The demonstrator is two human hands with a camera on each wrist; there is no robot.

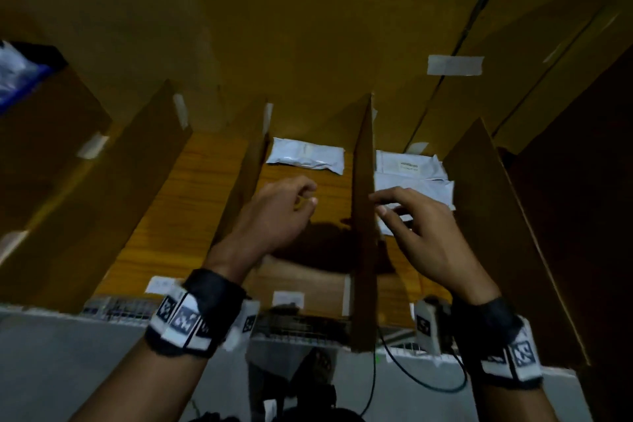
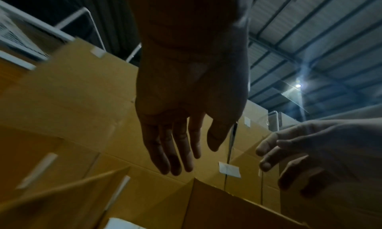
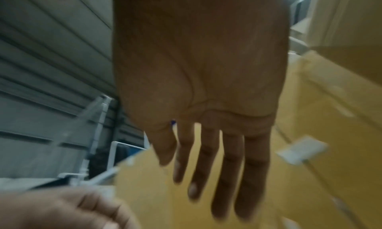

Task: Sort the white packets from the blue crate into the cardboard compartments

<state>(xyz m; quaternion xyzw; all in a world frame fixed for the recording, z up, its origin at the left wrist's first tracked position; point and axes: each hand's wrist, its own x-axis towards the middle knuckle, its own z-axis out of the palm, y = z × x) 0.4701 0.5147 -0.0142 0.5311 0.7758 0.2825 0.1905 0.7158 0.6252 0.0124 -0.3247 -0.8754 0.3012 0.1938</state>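
Upright cardboard dividers [image 1: 363, 202] split a shelf into compartments. One white packet [image 1: 305, 155] lies at the back of the middle compartment. Several white packets [image 1: 412, 178] are piled in the compartment to its right. My left hand [image 1: 279, 212] hovers over the middle compartment, fingers loosely curled, holding nothing. My right hand [image 1: 416, 229] is over the right compartment just above the pile, fingers spread and relaxed, empty. In the left wrist view the left hand [image 2: 186, 134] hangs with straight fingers. In the right wrist view the right hand [image 3: 202, 134] is flat and empty. The blue crate [image 1: 20, 75] shows at the far left edge.
Large cardboard boxes [image 1: 291, 27] form the back wall behind the compartments. More dividers [image 1: 147, 161] stand to the left and a tall one [image 1: 507, 216] to the right. White labels [image 1: 287, 299] sit on the shelf's front edge, above a wire rack [image 1: 301, 325].
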